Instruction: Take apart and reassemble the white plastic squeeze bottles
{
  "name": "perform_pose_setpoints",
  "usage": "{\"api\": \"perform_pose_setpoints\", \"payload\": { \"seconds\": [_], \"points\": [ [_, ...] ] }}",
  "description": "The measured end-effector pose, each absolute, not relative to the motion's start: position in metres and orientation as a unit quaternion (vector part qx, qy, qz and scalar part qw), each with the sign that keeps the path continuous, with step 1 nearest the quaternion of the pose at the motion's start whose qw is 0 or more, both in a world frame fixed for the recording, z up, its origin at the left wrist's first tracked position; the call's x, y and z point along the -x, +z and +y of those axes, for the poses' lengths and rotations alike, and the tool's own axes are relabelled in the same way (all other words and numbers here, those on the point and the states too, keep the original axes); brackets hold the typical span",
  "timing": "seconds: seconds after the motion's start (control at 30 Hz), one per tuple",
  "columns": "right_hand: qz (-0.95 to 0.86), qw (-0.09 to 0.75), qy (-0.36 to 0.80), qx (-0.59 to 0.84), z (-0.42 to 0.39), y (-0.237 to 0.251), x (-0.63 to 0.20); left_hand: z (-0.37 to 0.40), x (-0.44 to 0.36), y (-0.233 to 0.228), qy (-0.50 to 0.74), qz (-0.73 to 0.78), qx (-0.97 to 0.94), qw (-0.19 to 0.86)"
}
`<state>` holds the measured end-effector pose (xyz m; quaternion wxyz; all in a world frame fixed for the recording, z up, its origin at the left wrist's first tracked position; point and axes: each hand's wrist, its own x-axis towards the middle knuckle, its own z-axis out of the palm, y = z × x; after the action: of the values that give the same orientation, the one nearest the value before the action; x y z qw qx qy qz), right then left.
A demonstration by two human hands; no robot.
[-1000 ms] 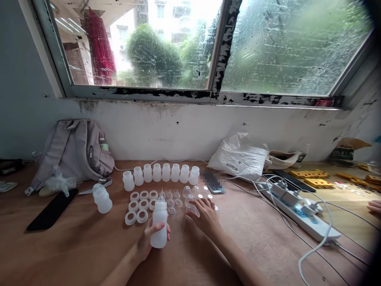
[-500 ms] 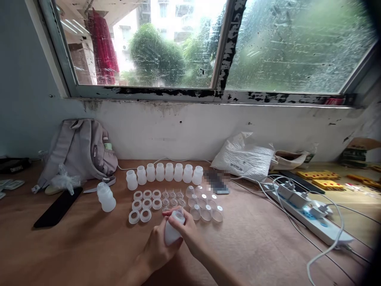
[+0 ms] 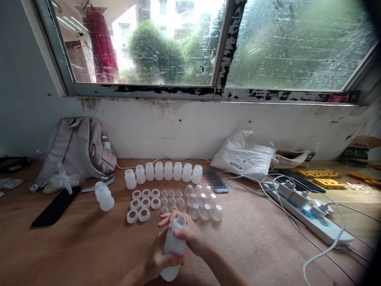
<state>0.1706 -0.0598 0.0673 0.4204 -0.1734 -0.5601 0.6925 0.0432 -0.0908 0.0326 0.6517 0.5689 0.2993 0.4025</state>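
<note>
The left hand [image 3: 159, 260] is wrapped around the body of a translucent white plastic bottle [image 3: 172, 248], tilted near the front edge of the wooden table [image 3: 74, 246]. The right hand [image 3: 186, 234], which a second ago lay among the clear dome caps [image 3: 205, 206], now pinches a cap onto the bottle's top. It looks like capping has begun.

Eight open bottles [image 3: 163, 171], eight rings [image 3: 142, 203], two phones [image 3: 56, 206]

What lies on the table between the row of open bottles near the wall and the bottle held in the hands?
In the head view, between the row of open bottles and the held bottle lie white rings, small nipples and clear caps.
</note>
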Motion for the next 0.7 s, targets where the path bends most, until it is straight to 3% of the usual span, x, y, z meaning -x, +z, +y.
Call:
{"api": "perform_pose_setpoints", "payload": {
  "seconds": [0.13,0.37,0.7],
  "points": [
    [-0.536,0.415,0.708,0.197,-0.047,0.06,-0.181,-0.096,-0.039,0.028,0.399,0.247,-0.495,0.732],
    [-0.489,0.521,0.648,0.264,-0.031,0.043,-0.184,-0.081,-0.034,0.024,0.44,0.312,-0.493,0.683],
    [-0.5,0.49,0.658,0.277,-0.029,0.038,-0.187,-0.08,-0.035,0.02,0.447,0.299,-0.491,0.685]
  ]
}}
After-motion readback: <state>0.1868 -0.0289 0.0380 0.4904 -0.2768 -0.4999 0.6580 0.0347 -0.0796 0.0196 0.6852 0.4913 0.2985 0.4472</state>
